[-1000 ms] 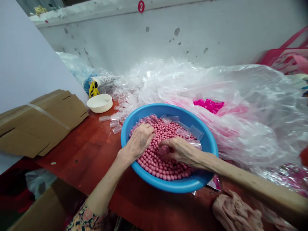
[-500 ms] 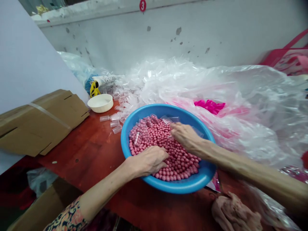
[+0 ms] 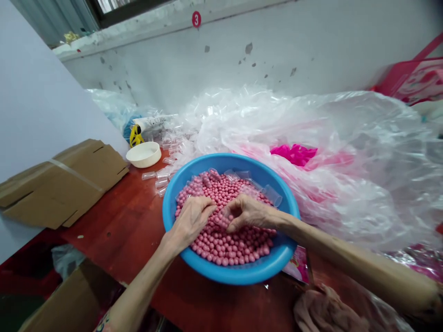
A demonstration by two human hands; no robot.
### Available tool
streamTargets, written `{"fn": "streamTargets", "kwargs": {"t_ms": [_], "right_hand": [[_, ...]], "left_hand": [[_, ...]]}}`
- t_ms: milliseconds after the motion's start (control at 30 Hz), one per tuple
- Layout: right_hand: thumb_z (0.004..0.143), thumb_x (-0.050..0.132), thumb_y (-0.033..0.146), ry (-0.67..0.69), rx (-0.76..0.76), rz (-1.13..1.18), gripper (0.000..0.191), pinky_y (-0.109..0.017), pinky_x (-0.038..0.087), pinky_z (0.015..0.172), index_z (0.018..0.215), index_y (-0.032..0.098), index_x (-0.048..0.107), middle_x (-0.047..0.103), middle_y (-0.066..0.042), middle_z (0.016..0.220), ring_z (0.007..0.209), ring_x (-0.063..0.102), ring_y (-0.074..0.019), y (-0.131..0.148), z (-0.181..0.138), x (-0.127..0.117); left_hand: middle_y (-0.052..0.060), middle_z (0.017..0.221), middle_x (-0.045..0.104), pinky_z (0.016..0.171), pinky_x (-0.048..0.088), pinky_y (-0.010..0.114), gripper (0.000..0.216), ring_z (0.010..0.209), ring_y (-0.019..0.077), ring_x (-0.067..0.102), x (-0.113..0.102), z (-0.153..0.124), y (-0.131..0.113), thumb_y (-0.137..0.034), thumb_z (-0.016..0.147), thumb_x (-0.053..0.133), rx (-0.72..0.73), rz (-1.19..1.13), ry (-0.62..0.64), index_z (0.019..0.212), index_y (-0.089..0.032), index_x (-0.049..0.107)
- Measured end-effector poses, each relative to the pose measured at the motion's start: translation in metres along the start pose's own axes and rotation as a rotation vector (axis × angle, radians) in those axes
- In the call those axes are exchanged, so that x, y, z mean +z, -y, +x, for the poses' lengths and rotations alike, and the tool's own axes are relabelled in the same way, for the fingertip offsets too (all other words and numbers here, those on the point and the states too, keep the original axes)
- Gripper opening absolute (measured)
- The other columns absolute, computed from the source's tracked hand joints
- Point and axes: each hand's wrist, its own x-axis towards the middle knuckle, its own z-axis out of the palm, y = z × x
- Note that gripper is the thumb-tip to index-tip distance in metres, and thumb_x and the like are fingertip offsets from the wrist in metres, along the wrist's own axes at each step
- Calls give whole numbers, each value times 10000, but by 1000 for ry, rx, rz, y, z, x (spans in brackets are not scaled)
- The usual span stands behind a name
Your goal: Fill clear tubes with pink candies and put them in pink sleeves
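Note:
A blue basin (image 3: 230,275) holds many round pink beads (image 3: 228,251), with several clear plastic tubes (image 3: 272,195) lying on them along the far side. Over the beads, my right hand (image 3: 247,213) curls its thumb and fingers round a clear tube (image 3: 222,218) with pink beads showing through it. My left hand (image 3: 194,219) is just to its left, above the beads, its fingers bent and pressed together. Whatever those left fingertips hold, if anything, is hidden.
More clear tubes and plastic sheeting (image 3: 346,129) are heaped behind the basin, with bright pink pieces (image 3: 294,154) among them. A white dish (image 3: 143,155) and flattened cardboard (image 3: 65,180) lie left. A brown cloth (image 3: 325,309) is at the front right of the red table (image 3: 114,230).
My right hand has come left and nearer from the basin's far side and now holds a tube. My left hand has shifted left and slightly up, and the two hands are closer together.

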Motion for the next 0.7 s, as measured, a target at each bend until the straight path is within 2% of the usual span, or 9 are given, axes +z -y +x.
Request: {"fn": "streamTargets", "kwargs": {"t_ms": [167,267,367,467,567,700], "right_hand": [[560,744,392,-64,48,158,333,-201,287,486,596,164,503,432,86,526,506,362,-62,-3,7,1],[555,758,432,-29,71,182,353,-207,322,501,585,153,545,489,67,544,510,398,-67,-3,8,4],[596,731,452,-52,69,68,326,-212,342,507,647,140,651,547,45,560,511,429,-77,-4,8,7],[645,688,442,-190,55,-73,313,-213,327,495,716,137,698,566,38,555,507,439,-86,-6,11,6],[682,661,405,-280,32,-175,271,-215,308,495,667,136,682,562,36,547,515,442,-89,-6,16,1],[722,619,391,-368,9,-339,295,-225,287,486,574,136,615,499,39,514,509,417,-95,-5,28,-12]], "left_hand": [[-5,715,628,648,377,262,212,682,149,547,-3,-3,-4,-180,870,434,-31,-81,-10,769,-175,621],[6,778,676,682,400,260,216,723,151,592,-4,-3,-8,-145,854,448,-48,-206,19,838,-175,661],[9,744,671,662,395,265,216,703,156,592,-3,-3,-10,-149,853,460,-56,-208,60,817,-171,672],[11,761,670,699,404,282,215,738,167,593,-1,-3,-6,-175,872,453,-75,-167,33,833,-179,664],[26,872,680,767,414,307,197,838,190,595,0,-4,-2,-211,882,460,-107,-121,7,919,-202,653],[39,886,666,760,426,321,183,846,203,586,1,-7,3,-244,894,453,-96,-85,39,906,-201,630]]}}
